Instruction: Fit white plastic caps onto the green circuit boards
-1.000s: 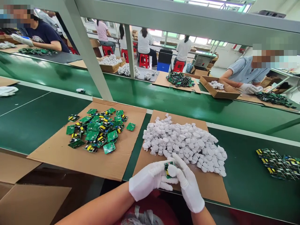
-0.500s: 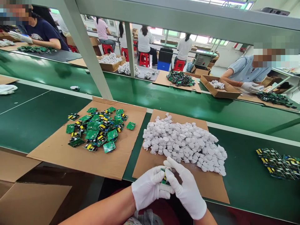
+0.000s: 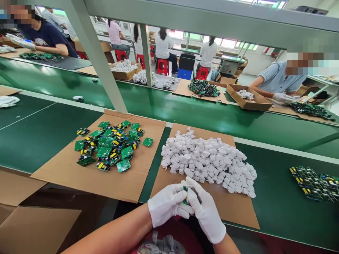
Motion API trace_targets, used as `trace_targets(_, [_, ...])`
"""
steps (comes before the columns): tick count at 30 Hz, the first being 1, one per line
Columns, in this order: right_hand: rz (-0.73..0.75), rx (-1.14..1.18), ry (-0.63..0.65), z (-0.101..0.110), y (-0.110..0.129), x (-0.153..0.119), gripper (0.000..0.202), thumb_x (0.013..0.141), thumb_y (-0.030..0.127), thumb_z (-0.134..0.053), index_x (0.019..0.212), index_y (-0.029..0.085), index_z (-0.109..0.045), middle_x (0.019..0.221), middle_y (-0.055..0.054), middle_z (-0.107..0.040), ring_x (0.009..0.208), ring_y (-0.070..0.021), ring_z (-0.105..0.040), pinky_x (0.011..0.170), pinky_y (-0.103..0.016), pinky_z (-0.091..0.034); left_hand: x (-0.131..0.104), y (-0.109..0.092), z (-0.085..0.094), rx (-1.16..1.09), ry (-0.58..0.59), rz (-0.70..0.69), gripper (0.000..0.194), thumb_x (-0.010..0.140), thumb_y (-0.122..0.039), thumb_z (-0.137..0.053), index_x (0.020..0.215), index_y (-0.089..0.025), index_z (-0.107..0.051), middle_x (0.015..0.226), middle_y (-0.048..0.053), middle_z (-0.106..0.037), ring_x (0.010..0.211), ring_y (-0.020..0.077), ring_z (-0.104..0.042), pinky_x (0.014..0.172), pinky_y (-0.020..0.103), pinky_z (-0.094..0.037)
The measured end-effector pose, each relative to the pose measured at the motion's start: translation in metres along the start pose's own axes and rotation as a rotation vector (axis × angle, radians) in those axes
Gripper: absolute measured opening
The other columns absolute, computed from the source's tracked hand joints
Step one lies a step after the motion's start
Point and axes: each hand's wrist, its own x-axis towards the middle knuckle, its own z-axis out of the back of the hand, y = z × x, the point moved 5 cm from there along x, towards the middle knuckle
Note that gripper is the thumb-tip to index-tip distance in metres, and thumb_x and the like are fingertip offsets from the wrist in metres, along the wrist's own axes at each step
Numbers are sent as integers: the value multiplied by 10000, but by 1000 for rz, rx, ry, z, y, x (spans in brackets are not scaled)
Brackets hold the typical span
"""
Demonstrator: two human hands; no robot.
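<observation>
A small green circuit board (image 3: 185,194) is held between my two white-gloved hands, partly hidden by the fingers. My left hand (image 3: 169,204) grips its left side with thumb and fingers. My right hand (image 3: 202,208) closes on it from the right, thumb and fingertips pressed against it; whether a small white piece is also between these fingers I cannot tell. Just beyond my hands lies a large heap of small white pieces (image 3: 206,158) on a cardboard sheet (image 3: 238,213). To the left, a pile of green circuit boards (image 3: 108,146) with yellow parts rests on another cardboard sheet (image 3: 106,183).
Rows of circuit boards (image 3: 309,183) stand on the green bench at right. Behind runs a green conveyor belt (image 3: 159,106) carrying a small white item (image 3: 78,98). A metal post (image 3: 100,56) rises beyond the left sheet. Co-workers sit across the belt near boxes and more piles.
Both hands have shifted slightly, the right one inward and up, its fingers closing more around the board. The small white item on the belt has slid left.
</observation>
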Motion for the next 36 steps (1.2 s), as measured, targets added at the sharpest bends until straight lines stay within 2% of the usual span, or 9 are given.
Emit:
trace_targets(4, [60, -73, -69, 5, -1, 1, 465, 870, 398, -520, 1298, 217, -496, 1165, -95, -642, 1028, -226, -621, 862, -340, -532, -1, -7, -7, -10, 28, 42, 339, 763, -345, -667, 1007, -123, -588, 832, 85, -629, 685, 132, -647, 585, 198, -510])
trace_targets(7, [293, -320, -166, 15, 9, 1, 442, 853, 339, -555, 1286, 261, -506, 1300, -88, -539, 1148, -243, -541, 933, -390, -487, 0, -11, -9, 7, 10, 35, 299, 790, -296, -640, 1046, -152, -585, 819, 58, -608, 656, 114, -633, 561, 187, -498])
trace_targets(10, [550, -581, -175, 15, 19, -1, 320, 834, 285, -577, 1151, 305, -615, 1305, -77, -521, 1142, -253, -532, 910, -425, -489, 0, -10, -8, -16, 16, 20, 304, 776, -345, -647, 976, -120, -603, 789, 70, -607, 662, 128, -631, 618, 233, -513])
trace_targets(14, [671, -602, -184, 13, 23, -4, 285, 814, 248, -603, 1094, 299, -629, 1165, -61, -610, 1096, -234, -554, 889, -424, -493, -3, -9, -12, 95, 3, -7, 344, 763, -388, -643, 968, -113, -611, 796, 69, -616, 674, 116, -610, 666, 243, -500])
trace_targets(18, [539, -415, -96, 15, 21, -2, 239, 850, 357, -561, 1058, 287, -656, 1186, -63, -613, 1135, -236, -543, 950, -423, -467, -4, -13, -14, 296, -139, -8, 302, 723, -372, -669, 872, -115, -616, 734, 49, -614, 626, 112, -593, 583, 203, -468])
trace_targets(21, [341, -180, 49, 10, 16, 0, 395, 922, 452, -367, 1185, 281, -606, 1311, -68, -539, 1211, -250, -492, 1001, -439, -429, -1, -16, -13, 302, -173, -37, 317, 734, -429, -648, 814, -129, -586, 695, 18, -563, 601, 105, -573, 539, 195, -453])
trace_targets(25, [112, 101, -30, 1, 6, 0, 473, 886, 447, -466, 1317, 254, -481, 1257, -72, -589, 1160, -246, -544, 959, -406, -474, 0, -19, -10, 376, -161, -95, 323, 747, -444, -632, 826, -135, -579, 721, 26, -585, 618, 108, -575, 574, 212, -472])
trace_targets(28, [-1, 95, -72, -4, -2, 1, 446, 840, 436, -555, 1237, 236, -567, 1171, -70, -647, 1074, -239, -605, 911, -359, -509, -2, -20, -10, 405, -153, -119, 410, 774, -512, -569, 928, -132, -589, 807, 65, -630, 701, 142, -613, 630, 243, -497])
trace_targets(36, [-43, 223, -65, 1, -10, 0, 466, 860, 506, -478, 1208, 220, -596, 1113, -66, -669, 1040, -237, -602, 895, -358, -500, 4, -14, -13, 456, -105, -128, 341, 784, -443, -588, 917, -129, -569, 750, 33, -597, 635, 112, -581, 553, 216, -495])
